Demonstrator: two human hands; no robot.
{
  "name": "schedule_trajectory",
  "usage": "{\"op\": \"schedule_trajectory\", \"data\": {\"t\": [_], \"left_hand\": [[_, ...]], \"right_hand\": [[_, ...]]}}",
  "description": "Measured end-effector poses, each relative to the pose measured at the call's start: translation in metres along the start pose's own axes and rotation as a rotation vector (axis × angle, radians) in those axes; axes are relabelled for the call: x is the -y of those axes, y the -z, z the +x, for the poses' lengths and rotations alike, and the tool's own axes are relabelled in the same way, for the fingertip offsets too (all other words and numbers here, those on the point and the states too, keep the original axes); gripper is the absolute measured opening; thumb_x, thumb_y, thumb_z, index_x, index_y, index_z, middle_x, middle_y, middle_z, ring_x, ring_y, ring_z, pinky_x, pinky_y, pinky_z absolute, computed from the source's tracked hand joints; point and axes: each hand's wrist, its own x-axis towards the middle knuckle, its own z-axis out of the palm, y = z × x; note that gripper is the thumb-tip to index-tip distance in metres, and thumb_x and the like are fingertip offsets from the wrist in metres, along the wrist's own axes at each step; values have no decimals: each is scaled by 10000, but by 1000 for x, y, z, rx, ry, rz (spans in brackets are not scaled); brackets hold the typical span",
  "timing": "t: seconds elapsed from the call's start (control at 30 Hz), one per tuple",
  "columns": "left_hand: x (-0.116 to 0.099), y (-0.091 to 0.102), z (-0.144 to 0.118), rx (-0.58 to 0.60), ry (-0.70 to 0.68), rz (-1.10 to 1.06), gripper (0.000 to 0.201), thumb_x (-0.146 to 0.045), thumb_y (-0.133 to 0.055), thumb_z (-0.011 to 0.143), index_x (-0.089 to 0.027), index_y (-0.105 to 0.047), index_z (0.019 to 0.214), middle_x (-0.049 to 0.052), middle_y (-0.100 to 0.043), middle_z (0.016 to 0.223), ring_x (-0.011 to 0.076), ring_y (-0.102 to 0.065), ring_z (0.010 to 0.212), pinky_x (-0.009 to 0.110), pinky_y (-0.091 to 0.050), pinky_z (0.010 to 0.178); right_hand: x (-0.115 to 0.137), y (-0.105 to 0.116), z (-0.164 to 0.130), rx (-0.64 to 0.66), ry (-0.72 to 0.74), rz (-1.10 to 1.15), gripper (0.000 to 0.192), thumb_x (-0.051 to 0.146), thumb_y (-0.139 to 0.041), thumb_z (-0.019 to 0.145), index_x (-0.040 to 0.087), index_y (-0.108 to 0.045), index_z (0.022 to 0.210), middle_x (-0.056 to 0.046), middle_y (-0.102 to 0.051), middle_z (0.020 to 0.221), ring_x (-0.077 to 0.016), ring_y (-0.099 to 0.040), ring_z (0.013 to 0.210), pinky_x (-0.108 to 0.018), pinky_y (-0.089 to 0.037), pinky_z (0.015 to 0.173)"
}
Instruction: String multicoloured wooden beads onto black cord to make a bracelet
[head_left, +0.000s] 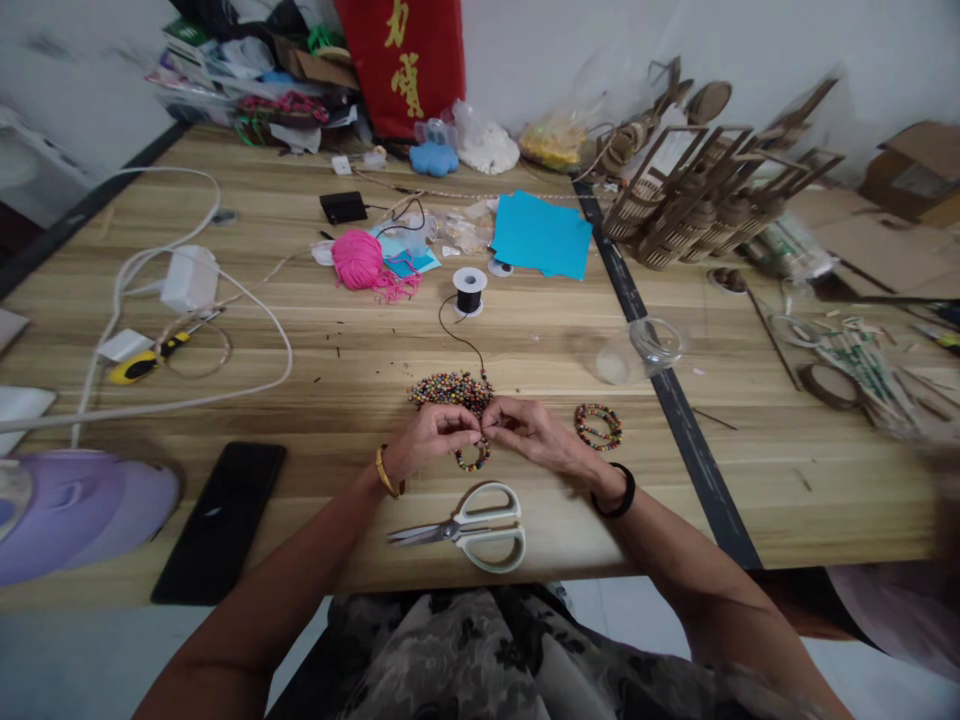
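Note:
My left hand and my right hand meet fingertip to fingertip over the wooden table, both pinching a small loop of coloured beads that hangs just below the fingers. A pile of loose coloured beads lies right behind the hands. A thin black cord runs from the pile back to a white spool of black thread. A finished bead bracelet lies to the right of my right hand. White-handled scissors rest shut near the table's front edge, below the hands.
A black phone lies at the front left beside a lilac cap. A clear plastic jar lies on its side at right. Pink yarn, blue paper, white cables, a yellow cutter and wooden laser-cut models crowd the back.

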Motion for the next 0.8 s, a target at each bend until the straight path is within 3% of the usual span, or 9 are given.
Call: {"op": "schedule_trajectory", "data": {"t": [0.47, 0.8], "left_hand": [[5, -1, 0, 38, -84, 51, 167, -257, -660, 734, -111, -579, 742, 5, -563, 682, 98, -499, 620, 203, -396, 574], [6, 3, 1, 50, -67, 15, 200, -275, -690, 735, -116, -567, 738, 3, -565, 682, 97, -514, 623, 201, -403, 588]], "right_hand": [[2, -1, 0, 4, -22, -75, 192, 302, -550, 916, 145, -624, 836, -25, -593, 762, -113, -476, 659, -222, -365, 578], [2, -4, 0, -21, -82, 23, 191, 322, -557, 902, 151, -573, 817, 30, -483, 640, -91, -378, 572, -213, -281, 516]]}}
